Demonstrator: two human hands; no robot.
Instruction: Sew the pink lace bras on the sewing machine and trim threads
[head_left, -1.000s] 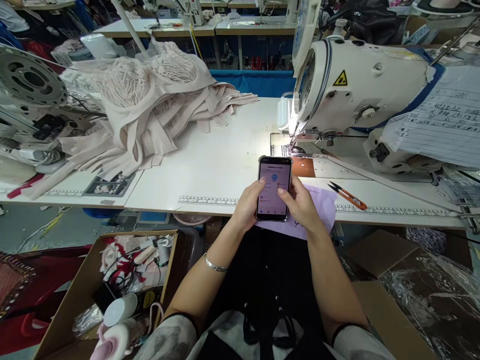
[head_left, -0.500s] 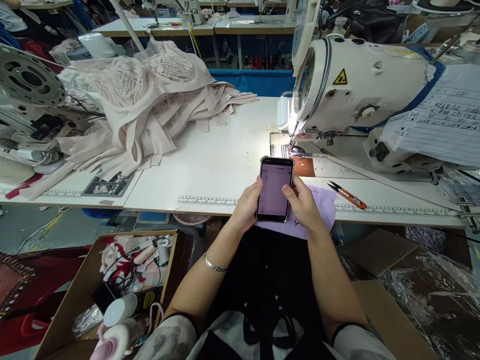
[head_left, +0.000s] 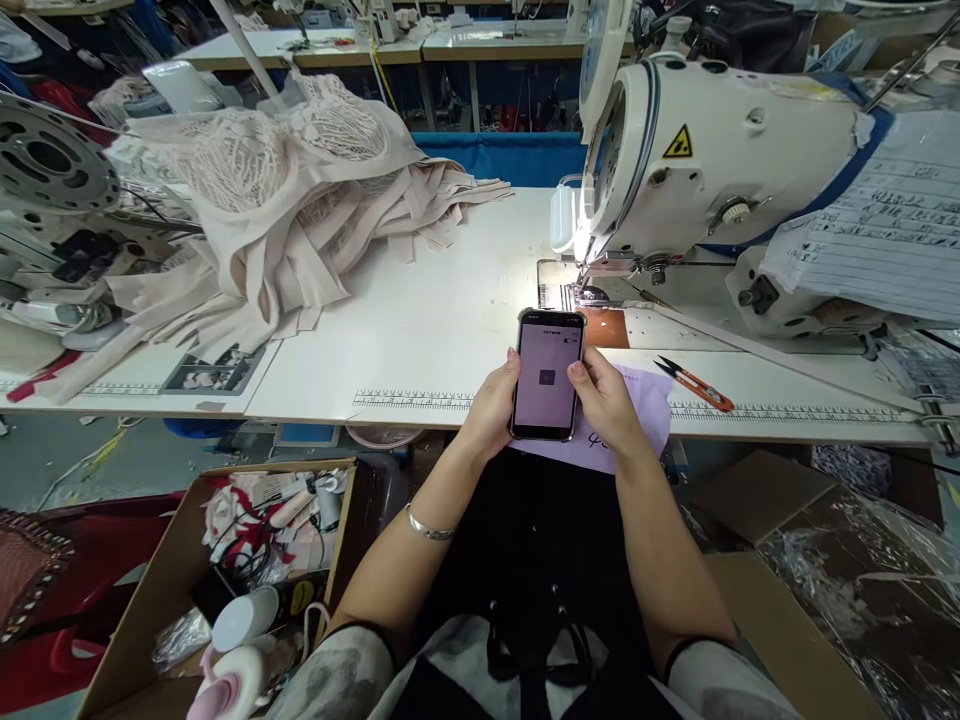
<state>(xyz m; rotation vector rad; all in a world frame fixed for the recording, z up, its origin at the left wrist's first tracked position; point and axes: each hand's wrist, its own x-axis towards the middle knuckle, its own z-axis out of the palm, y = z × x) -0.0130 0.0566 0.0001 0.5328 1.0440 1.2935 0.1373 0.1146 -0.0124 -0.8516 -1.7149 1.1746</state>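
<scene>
A smartphone (head_left: 547, 400) with a lit pinkish screen and a small dark square at its middle is held upright between both hands. My left hand (head_left: 491, 408) grips its left edge, thumb along the side. On the other edge is my right hand (head_left: 606, 402), its thumb at the screen's right border. Beneath the phone and right hand lies a purple paper (head_left: 646, 405) with handwriting. Just beyond the phone is the needle area of a white sewing machine (head_left: 720, 150). Orange-handled thread snips (head_left: 696, 386) lie right of the paper.
Beige garments with lace (head_left: 300, 200) are piled on the white table (head_left: 420, 310) at the left, by another machine (head_left: 56, 160). Below the table's front edge, a cardboard box (head_left: 150, 590) of items stands left and an open carton (head_left: 787, 620) right.
The phone's screen shows different content, now with a dark square in its centre. My right thumb has moved slightly toward the phone's edge. The whole view has shifted a little.
</scene>
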